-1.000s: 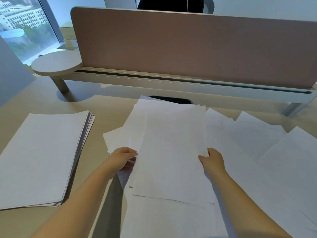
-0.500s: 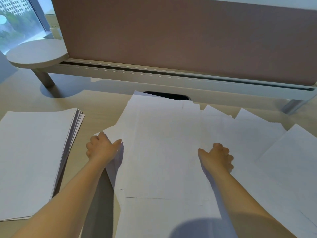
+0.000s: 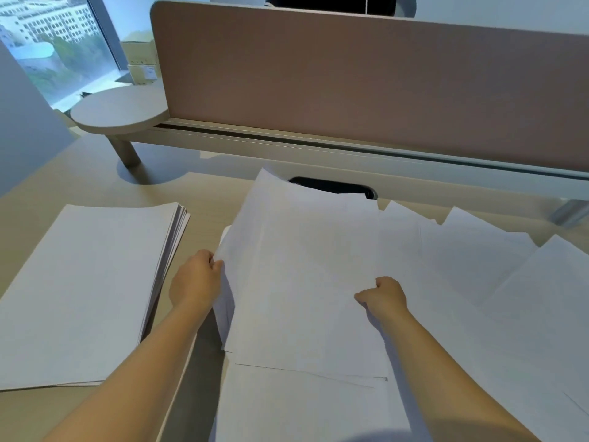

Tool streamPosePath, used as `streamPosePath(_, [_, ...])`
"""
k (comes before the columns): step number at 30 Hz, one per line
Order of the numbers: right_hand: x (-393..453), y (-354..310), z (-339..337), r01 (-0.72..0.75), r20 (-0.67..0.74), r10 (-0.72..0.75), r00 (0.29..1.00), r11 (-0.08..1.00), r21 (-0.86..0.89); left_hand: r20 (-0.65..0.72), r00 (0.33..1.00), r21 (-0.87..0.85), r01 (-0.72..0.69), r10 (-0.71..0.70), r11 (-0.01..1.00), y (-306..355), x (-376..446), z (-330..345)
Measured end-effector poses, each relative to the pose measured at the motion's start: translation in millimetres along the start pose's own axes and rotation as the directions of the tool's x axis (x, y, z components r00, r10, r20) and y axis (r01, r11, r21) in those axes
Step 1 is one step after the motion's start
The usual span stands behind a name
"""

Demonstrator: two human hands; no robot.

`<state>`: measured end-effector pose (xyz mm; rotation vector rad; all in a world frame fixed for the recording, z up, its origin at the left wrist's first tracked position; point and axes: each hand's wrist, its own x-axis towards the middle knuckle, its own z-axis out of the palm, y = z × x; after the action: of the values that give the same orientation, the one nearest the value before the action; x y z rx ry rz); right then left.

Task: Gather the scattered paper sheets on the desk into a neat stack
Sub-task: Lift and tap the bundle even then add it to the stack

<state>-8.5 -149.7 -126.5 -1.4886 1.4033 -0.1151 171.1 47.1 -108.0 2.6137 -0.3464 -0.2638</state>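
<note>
The person holds a gathered bundle of sheets (image 3: 302, 275) between both hands, in the middle of the table (image 3: 204, 193). The left hand (image 3: 196, 280) grips the bundle's left edge and the right hand (image 3: 384, 296) grips its right edge, fingers curled round the paper on each side. The bundle's long axis runs from 6 to 12 o'clock, away from the person, and its far end covers part of the dark cable slot (image 3: 334, 186).

The neat stack (image 3: 86, 291) lies at 9 o'clock from the bundle, just beside the left hand and apart from it, its long axis tilted slightly toward 1 o'clock. The left hand is the nearer of the two to it. Judged from this, the bundle would travel toward 9 o'clock and turn a little to match the stack's edges.

More loose sheets (image 3: 497, 282) fan out at 3 o'clock, on the right hand's side, partly under the bundle, and they remain to be collected.
</note>
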Motion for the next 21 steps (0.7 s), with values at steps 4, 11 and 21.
streamPosePath(4, [-2,1,-3,0.085,-0.078,-0.093,0.993,0.991,-0.104,0.05,0.998,0.173,0.035,-0.045,0.984,-15,-3,-9])
streamPosePath(11, [-8,-4,7,0.179,-0.055,-0.195,0.979,0.96,-0.217,0.71,0.683,0.187,0.055,-0.173,0.981,-24,-17,-22])
streamPosePath(21, [-28,-7,4,0.052,-0.102,-0.112,0.988,0.885,-0.463,0.572,0.819,-0.507,0.399,-0.049,0.764,-16,-28,2])
